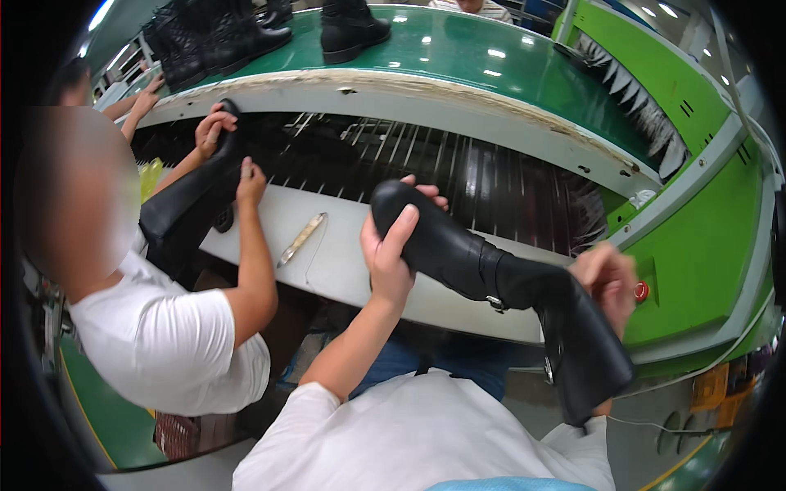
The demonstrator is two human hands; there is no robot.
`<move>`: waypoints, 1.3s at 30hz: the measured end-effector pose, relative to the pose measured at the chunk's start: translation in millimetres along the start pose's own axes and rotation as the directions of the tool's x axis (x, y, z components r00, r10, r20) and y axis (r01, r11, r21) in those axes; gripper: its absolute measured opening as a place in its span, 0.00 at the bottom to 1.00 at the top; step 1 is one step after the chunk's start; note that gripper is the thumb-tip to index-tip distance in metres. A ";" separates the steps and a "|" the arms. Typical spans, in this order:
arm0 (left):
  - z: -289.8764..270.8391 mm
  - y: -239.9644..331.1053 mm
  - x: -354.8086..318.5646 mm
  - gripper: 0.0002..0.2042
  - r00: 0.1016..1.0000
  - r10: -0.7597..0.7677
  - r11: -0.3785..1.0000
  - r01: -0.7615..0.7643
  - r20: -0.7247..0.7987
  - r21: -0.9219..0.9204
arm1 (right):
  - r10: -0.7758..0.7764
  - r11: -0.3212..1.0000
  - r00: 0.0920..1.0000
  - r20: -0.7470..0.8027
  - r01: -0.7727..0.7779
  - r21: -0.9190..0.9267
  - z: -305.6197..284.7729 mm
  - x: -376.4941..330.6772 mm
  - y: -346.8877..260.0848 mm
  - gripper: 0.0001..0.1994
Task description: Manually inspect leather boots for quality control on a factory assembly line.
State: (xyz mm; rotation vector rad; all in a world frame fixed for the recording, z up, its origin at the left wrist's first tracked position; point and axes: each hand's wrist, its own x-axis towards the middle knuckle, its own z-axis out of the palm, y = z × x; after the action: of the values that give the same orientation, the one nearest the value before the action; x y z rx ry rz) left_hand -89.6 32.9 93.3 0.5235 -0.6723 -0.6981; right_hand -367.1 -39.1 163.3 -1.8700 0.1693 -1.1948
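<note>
A tall black leather boot (458, 258) with a buckled ankle strap lies aslant in front of me, its toe up to the left and its shaft down to the right. My left hand (393, 237) grips the toe, thumb on top and fingertips showing past the far side. Beside the upper shaft is my right hand (606, 282), its fingers curled and smeared by motion. The shaft hides that forearm, and whether those fingers pinch anything is unclear.
A co-worker (176, 335) at my left handles another black boot (192, 200). A pale pen-like tool (301, 240) with a thin cord lies on the white ledge (344, 282). Several boots (348, 33) stand on the green conveyor (458, 49), near a green machine (696, 237) with a red button (641, 290).
</note>
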 end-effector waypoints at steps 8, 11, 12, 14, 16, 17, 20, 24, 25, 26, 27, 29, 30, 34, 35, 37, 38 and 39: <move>14.2 8.0 3.5 0.25 0.997 -0.081 0.996 0.081 0.000 -0.036 | 0.344 0.625 0.915 0.212 -0.055 -0.779 22.8 -116.8 83.3 0.46; 35.2 -10.7 5.4 0.22 0.989 -0.133 0.991 0.135 0.072 -0.025 | 0.169 0.882 0.984 0.064 -0.122 -0.455 40.5 -121.4 100.5 0.47; 40.3 -11.7 10.1 0.21 0.985 -0.126 0.992 0.126 0.115 0.004 | 0.080 0.934 0.973 -0.217 -0.149 -0.324 43.9 -127.0 112.6 0.45; 57.4 -2.9 27.9 0.21 0.968 -0.093 0.992 0.069 0.235 0.105 | 0.022 0.996 0.804 -0.594 -0.072 -0.060 39.0 -123.0 112.0 0.38; 71.1 21.2 37.0 0.34 0.905 -0.074 0.951 -0.062 0.420 0.302 | 0.033 0.999 0.670 -0.741 -0.009 0.036 25.1 -92.1 81.1 0.32; 78.9 34.4 38.3 0.38 0.875 0.008 0.941 -0.170 0.484 0.292 | 0.028 1.000 0.612 -0.790 -0.027 0.014 18.7 -74.5 54.7 0.30; 54.0 37.0 60.0 0.29 0.858 0.190 0.898 -0.349 0.477 0.270 | -0.076 0.996 0.488 -0.870 0.085 -0.040 -1.3 -28.1 -5.9 0.26; -16.8 34.1 65.5 0.14 0.973 0.101 0.912 -0.173 0.207 0.372 | -0.290 0.957 0.490 -0.822 0.166 -0.239 -20.2 -38.5 -18.2 0.24; -33.6 32.4 58.3 0.15 0.985 0.056 0.898 -0.121 0.162 0.424 | -0.299 0.951 0.525 -0.797 0.095 -0.294 -27.2 -65.5 -9.4 0.21; -42.9 31.1 46.5 0.15 0.997 0.002 0.883 -0.041 0.084 0.468 | -0.064 0.908 0.553 -0.831 -0.313 -0.278 -19.8 -114.7 21.2 0.20; -55.3 20.0 35.9 0.15 0.999 -0.034 0.857 0.008 0.042 0.515 | 0.152 0.717 0.470 -0.869 -0.658 -0.231 6.2 -154.6 57.2 0.21; -71.3 -1.0 21.2 0.14 0.991 -0.132 0.844 0.107 0.011 0.525 | 0.299 0.554 0.697 -0.652 -0.683 -0.476 80.3 -131.3 110.9 0.31; -85.1 -6.8 11.6 0.13 0.979 -0.203 0.827 0.173 -0.001 0.535 | 0.428 0.615 0.679 -0.597 -0.703 -0.358 91.3 -132.0 111.4 0.28; -83.4 -41.1 5.8 0.14 0.926 -0.369 0.769 0.253 0.084 0.587 | 0.509 0.569 0.696 -0.507 -0.714 -0.409 92.0 -130.0 123.0 0.21; -81.2 -49.4 11.3 0.14 0.918 -0.379 0.775 0.245 0.118 0.583 | 0.456 0.635 0.728 -0.512 -0.669 -0.386 96.1 -134.8 125.5 0.20; -71.0 -54.5 21.9 0.14 0.882 -0.442 0.745 0.258 0.165 0.615 | 0.357 0.650 0.750 -0.557 -0.628 -0.428 103.8 -136.7 125.9 0.20; -58.4 -54.6 28.4 0.14 0.865 -0.467 0.723 0.253 0.184 0.643 | 0.361 0.674 0.714 -0.599 -0.644 -0.362 111.2 -134.7 118.9 0.20; -45.5 -55.6 35.6 0.14 0.848 -0.492 0.699 0.248 0.199 0.671 | 0.369 0.696 0.677 -0.637 -0.655 -0.293 118.2 -134.0 111.2 0.20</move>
State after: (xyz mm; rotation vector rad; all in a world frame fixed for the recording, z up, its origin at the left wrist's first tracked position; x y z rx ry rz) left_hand -59.5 -19.7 40.9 1.2002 -1.1887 -0.9773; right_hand -308.9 36.0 -24.4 -1.6427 1.3871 -1.2777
